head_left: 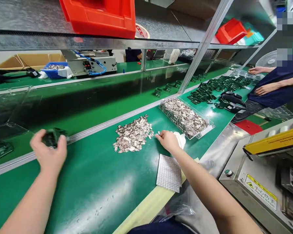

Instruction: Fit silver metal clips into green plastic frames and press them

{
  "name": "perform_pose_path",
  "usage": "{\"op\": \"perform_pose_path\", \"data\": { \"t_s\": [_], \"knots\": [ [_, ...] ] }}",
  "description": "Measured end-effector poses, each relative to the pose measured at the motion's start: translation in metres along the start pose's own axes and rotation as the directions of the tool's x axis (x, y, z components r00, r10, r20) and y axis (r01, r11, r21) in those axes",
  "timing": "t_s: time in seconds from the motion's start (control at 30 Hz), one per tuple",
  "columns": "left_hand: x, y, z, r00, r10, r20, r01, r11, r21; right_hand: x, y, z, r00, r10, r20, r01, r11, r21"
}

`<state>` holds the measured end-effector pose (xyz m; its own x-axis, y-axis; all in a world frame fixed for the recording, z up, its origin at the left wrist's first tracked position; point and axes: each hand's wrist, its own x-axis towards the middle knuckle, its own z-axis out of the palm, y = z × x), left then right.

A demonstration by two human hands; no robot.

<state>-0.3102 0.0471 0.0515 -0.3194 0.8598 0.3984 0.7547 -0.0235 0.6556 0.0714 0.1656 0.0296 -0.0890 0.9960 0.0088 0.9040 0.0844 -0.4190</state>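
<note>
At the left, my left hand (48, 151) grips a dark green part (52, 137) between thumb and fingers, over the rail beside the sunken belt. Motion blurs the part, so its exact kind cannot be made out. My right hand (169, 140) pinches a small silvery metal piece (158, 133) at its fingertips, just right of a loose pile of small metal pieces (133, 135) on the green tabletop (92, 182). Below the right hand lies a silvery gridded block (169, 172). White crumpled material (180, 139) shows behind the right wrist.
A clear tray (205, 131) full of metal pieces stands right of the pile. Dark green parts (202, 92) and black headphones (234, 100) lie farther right, near a co-worker's hands (267, 88). A metal upright (202, 48) and a shelf holding red bins (102, 19) stand ahead.
</note>
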Motion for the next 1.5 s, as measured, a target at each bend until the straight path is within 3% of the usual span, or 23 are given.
{"op": "perform_pose_path", "data": {
  "t_s": [0.17, 0.3, 0.4, 0.5, 0.63, 0.73, 0.87, 0.93, 1.0, 1.1, 1.23, 1.3, 1.37, 1.43, 1.5],
  "knots": [
    [-0.112, 0.030, 0.035, 0.992, 0.114, 0.047, -0.114, 0.993, 0.000, -0.003, 0.001, 0.012, 0.999, -0.008, -0.053, 0.011, 0.998, 0.060],
    [-0.149, 0.033, 0.049, 0.960, 0.252, 0.125, -0.253, 0.967, -0.006, -0.012, 0.010, 0.006, 0.995, -0.072, -0.063, 0.086, 0.965, 0.248],
    [-0.154, 0.033, 0.053, 0.947, 0.272, 0.169, -0.278, 0.961, 0.010, -0.033, 0.022, -0.004, 0.991, -0.107, -0.076, 0.129, 0.896, 0.426],
    [-0.162, 0.041, 0.054, 0.957, 0.211, 0.202, -0.212, 0.977, -0.014, -0.069, 0.039, -0.017, 0.989, -0.100, -0.105, 0.142, 0.809, 0.570],
    [-0.179, 0.062, 0.051, 0.977, 0.120, 0.179, -0.106, 0.991, -0.082, -0.125, 0.065, -0.033, 0.992, -0.034, -0.121, 0.113, 0.664, 0.739],
    [-0.181, 0.070, 0.044, 0.980, 0.051, 0.191, -0.029, 0.993, -0.113, -0.160, 0.082, -0.038, 0.994, 0.046, -0.100, 0.049, 0.631, 0.774],
    [-0.166, 0.059, 0.028, 0.925, 0.012, 0.379, -0.007, 1.000, -0.016, -0.190, 0.092, -0.038, 0.995, 0.084, -0.050, -0.012, 0.611, 0.792],
    [-0.156, 0.053, 0.024, 0.885, -0.042, 0.464, 0.025, 0.999, 0.043, -0.196, 0.087, -0.038, 1.000, 0.002, 0.022, -0.019, 0.612, 0.791],
    [-0.149, 0.055, 0.027, 0.872, -0.067, 0.485, 0.038, 0.997, 0.069, -0.199, 0.078, -0.037, 0.992, -0.109, 0.063, 0.012, 0.584, 0.811],
    [-0.149, 0.075, 0.046, 0.911, -0.002, 0.413, 0.015, 1.000, -0.027, -0.203, 0.061, -0.031, 0.980, -0.193, 0.036, 0.066, 0.494, 0.867],
    [-0.158, 0.129, 0.088, 0.935, 0.069, 0.346, 0.080, 0.914, -0.398, -0.207, 0.048, -0.025, 0.994, -0.108, -0.028, 0.072, 0.429, 0.900],
    [-0.161, 0.159, 0.108, 0.904, 0.100, 0.416, 0.164, 0.818, -0.552, -0.209, 0.046, -0.028, 0.996, -0.064, -0.064, 0.086, 0.439, 0.894],
    [-0.163, 0.185, 0.124, 0.840, 0.138, 0.525, 0.273, 0.728, -0.628, -0.211, 0.047, -0.032, 0.995, -0.034, -0.092, 0.097, 0.467, 0.879],
    [-0.164, 0.201, 0.136, 0.781, 0.168, 0.601, 0.362, 0.662, -0.656, -0.212, 0.049, -0.036, 0.995, -0.008, -0.100, 0.091, 0.497, 0.863],
    [-0.165, 0.209, 0.144, 0.754, 0.183, 0.631, 0.412, 0.615, -0.672, -0.214, 0.051, -0.037, 0.995, 0.019, -0.099, 0.075, 0.515, 0.854]
  ]
}}
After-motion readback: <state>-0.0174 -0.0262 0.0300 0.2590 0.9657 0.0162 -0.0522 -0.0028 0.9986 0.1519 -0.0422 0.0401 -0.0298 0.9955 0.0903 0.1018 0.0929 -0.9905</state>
